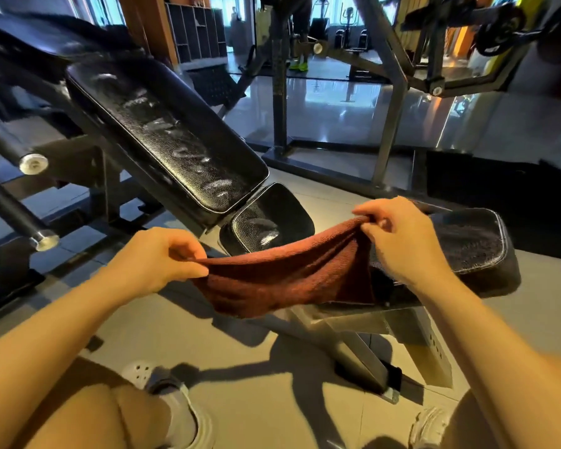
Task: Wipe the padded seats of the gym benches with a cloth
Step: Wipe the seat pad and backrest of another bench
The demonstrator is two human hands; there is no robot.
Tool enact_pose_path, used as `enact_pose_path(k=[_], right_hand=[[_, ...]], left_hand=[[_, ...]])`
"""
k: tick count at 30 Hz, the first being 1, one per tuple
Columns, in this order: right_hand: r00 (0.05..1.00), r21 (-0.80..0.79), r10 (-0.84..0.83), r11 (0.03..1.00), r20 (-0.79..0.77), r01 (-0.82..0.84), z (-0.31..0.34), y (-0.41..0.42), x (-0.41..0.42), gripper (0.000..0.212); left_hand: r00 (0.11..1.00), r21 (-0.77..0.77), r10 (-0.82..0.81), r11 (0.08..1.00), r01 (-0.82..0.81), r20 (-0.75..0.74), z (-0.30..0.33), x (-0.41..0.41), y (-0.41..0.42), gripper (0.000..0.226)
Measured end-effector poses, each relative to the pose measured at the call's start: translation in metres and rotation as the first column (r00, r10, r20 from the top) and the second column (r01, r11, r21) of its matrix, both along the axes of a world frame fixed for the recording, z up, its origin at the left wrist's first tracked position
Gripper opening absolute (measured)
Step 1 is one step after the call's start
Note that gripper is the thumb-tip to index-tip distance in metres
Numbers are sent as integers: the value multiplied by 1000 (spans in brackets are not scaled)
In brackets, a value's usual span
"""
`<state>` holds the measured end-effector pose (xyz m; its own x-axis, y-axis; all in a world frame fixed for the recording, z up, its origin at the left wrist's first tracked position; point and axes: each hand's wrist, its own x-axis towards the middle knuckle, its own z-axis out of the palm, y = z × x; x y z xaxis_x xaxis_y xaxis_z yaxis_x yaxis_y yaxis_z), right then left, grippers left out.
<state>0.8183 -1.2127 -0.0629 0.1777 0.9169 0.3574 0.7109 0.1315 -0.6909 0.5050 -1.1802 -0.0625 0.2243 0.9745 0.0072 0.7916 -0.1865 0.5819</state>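
Observation:
A dark red cloth (282, 280) hangs stretched between my two hands in front of the benches. My left hand (156, 257) pinches its left edge and my right hand (399, 241) pinches its upper right corner. Behind the cloth, an inclined black bench has a long padded backrest (162, 131) and a small padded seat (266, 218), both marked with pale wet streaks. To the right, partly under my right hand, lies another black padded seat (473, 241) with white stitching.
Steel bars with capped ends (33, 163) jut out at the left. A dark machine frame (392, 102) stands behind on the glossy floor. The bench's support leg (363, 354) runs down between my feet in light shoes (178, 406). A person stands far back.

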Motion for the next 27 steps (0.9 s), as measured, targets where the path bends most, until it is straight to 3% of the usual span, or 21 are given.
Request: enact_pose_path(k=[2,7,11,13,15,18,23,27], right_hand=[[981,17,-24,1000,192,22,-7,4,-7,19],[989,-29,8,1000,145,-4,-14,17,-16,17],[994,-169,25,985,-106,-43,-15,30,-20,16],[921,-255,-23,963,-389,-84,-16,39,-24,12],[854,-265,-80,962,-514,-69,-18,48,-29,7],[943,-255,-107,967,-315,25,-30,57,-29,7],[999,-320,-47,946,14,49,-30,52,-16,31],[984,-204,-125,967,130,150,-25,49,-12,17]], left_hand=[[1000,-9,3,1000,-3,12,5,-11,-1,10],[991,-82,29,996,-18,131,10,-24,2,3],[997,-37,-64,997,62,-43,7,-26,8,6],[996,-16,-77,997,77,-35,6,-31,16,8],[998,13,-70,997,70,4,5,-36,27,9],[993,64,-58,997,51,103,3,-37,50,11],[969,80,-122,991,108,216,4,-26,83,8],[961,49,-203,979,198,187,8,-21,92,27]])
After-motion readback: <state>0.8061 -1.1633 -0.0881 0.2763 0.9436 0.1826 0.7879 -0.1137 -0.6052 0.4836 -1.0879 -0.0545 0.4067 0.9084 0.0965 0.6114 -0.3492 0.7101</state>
